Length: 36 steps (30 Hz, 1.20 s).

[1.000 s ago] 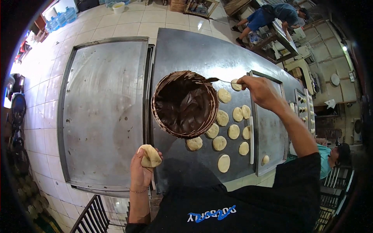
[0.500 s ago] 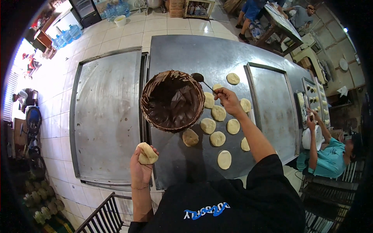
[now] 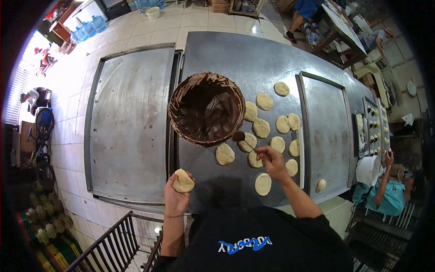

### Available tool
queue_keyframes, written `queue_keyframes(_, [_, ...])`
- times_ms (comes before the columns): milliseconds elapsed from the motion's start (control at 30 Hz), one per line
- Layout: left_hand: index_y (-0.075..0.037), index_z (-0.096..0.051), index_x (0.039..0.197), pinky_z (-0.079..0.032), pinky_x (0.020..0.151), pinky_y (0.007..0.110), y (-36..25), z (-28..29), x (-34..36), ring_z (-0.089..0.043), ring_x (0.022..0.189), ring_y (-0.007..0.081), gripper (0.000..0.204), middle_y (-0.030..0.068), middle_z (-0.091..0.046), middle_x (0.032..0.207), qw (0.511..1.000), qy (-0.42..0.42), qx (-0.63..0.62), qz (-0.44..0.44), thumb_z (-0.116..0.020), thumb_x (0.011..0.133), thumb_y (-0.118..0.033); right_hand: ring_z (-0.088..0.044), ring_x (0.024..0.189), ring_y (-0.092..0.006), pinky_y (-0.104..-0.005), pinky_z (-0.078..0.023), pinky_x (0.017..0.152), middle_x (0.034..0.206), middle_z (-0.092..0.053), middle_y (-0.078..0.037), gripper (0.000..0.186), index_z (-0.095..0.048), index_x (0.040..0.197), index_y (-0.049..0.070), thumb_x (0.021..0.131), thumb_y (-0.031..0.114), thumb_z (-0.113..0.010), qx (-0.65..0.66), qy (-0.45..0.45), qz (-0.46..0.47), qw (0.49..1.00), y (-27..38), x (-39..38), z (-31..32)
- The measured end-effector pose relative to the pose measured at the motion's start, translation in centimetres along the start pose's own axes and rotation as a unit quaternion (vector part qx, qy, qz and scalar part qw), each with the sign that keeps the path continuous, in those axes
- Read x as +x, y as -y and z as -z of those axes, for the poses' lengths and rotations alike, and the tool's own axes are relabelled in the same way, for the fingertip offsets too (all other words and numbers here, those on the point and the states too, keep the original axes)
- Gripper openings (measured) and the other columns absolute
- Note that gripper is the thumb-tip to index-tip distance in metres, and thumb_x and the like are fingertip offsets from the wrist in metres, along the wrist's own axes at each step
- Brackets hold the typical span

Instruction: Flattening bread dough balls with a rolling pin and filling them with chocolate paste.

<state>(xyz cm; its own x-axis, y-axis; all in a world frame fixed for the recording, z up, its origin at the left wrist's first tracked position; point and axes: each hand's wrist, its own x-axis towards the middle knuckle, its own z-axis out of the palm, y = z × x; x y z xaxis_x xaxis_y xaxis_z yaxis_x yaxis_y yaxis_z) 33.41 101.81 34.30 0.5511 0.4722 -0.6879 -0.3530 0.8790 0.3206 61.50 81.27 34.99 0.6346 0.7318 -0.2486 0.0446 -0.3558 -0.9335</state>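
Observation:
My left hand (image 3: 176,196) is closed around a pale, flattened dough round (image 3: 183,181), held near the table's front edge. In my right hand (image 3: 274,163) is a spoon (image 3: 239,136), pinched by its thin handle. Its bowl is dark brown and hovers over the dough rounds, just right of a large round tub (image 3: 177,126). That tub is smeared inside and on its rim with thick brown chocolate-like filling (image 3: 213,115). Several dough rounds (image 3: 261,128) lie on the dark metal table (image 3: 226,50) beside the tub and around my right hand.
A large metal tray (image 3: 127,118) lies left of the table. Another tray (image 3: 324,113) on the right carries a small dough ball (image 3: 321,184); a white bar (image 3: 301,156) runs along its side. A co-worker in teal (image 3: 390,199) is at the far right, near a white bucket (image 3: 368,171).
My right hand has come nearer to me, carrying the spoon from the tub's upper right side to its lower right. My left hand keeps its dough. The whole view has shifted slightly.

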Motion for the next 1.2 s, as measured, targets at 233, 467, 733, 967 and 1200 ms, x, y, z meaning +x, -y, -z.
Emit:
queue_keyframes(233, [0.001, -0.052, 0.113, -0.051, 0.090, 0.041, -3.8, -2.2, 1.9, -0.061, 0.098, 0.0273, 0.031, 0.0149, -0.062, 0.105, 0.999, 0.027, 0.003, -0.025, -0.046, 0.097, -0.025, -0.061, 0.074, -0.0135, -0.0260, -0.048, 0.071, 0.078, -0.063, -0.007, 0.018, -0.061, 0.101, -0.003, 0.090, -0.004, -0.046, -0.157, -0.053, 0.192, 0.967, 14.1, 8.0, 3.0])
queue_keyframes(467, [0.001, -0.053, 0.114, -0.052, 0.089, 0.043, -5.1, -3.4, 3.1, -0.062, 0.101, 0.0281, 0.036, 0.0139, -0.063, 0.107, 0.996, -0.009, 0.083, -0.027, -0.048, 0.096, -0.030, -0.068, 0.072, -0.0293, -0.0363, -0.053, 0.063, 0.077, -0.068, -0.013, 0.014, -0.069, 0.086, 0.005, 0.076, 0.005, -0.060, -0.671, 0.119, 0.248, 0.688, 23.1, 15.6, -0.2])
queue_keyframes(733, [-0.001, -0.055, 0.113, -0.053, 0.089, 0.043, -4.2, -2.6, 3.0, -0.062, 0.100, 0.0256, 0.037, 0.0123, -0.063, 0.108, 0.997, 0.049, 0.062, 0.017, -0.047, 0.096, -0.033, -0.067, 0.070, -0.0314, -0.0403, -0.054, 0.061, 0.069, -0.065, -0.016, 0.010, -0.066, 0.067, 0.004, 0.073, 0.009, -0.060, -0.729, 0.337, 0.285, 0.523, 22.3, 15.7, -2.5])
queue_keyframes(967, [-0.004, -0.056, 0.116, -0.054, 0.083, 0.036, -3.9, -0.3, 3.4, -0.062, 0.099, 0.0217, 0.038, 0.0099, -0.064, 0.108, 0.999, -0.021, 0.039, 0.002, -0.046, 0.097, -0.035, -0.066, 0.077, -0.0371, -0.0442, -0.054, 0.067, 0.079, -0.066, -0.022, 0.011, -0.066, 0.077, -0.003, 0.071, 0.000, -0.057, -0.632, 0.390, 0.159, 0.650, 19.3, 13.6, -2.9])
queue_keyframes(1200, [-0.004, -0.055, 0.116, -0.055, 0.077, 0.032, -3.7, -0.3, 3.4, -0.065, 0.093, 0.0197, 0.038, 0.0080, -0.065, 0.105, 0.994, -0.047, 0.084, -0.052, -0.050, 0.097, -0.037, -0.062, 0.067, -0.0216, -0.0341, -0.048, 0.064, 0.075, -0.065, -0.012, 0.029, -0.066, 0.107, -0.002, 0.082, 0.000, -0.051, -0.358, 0.365, -0.048, 0.858, 19.0, 11.1, -2.4])
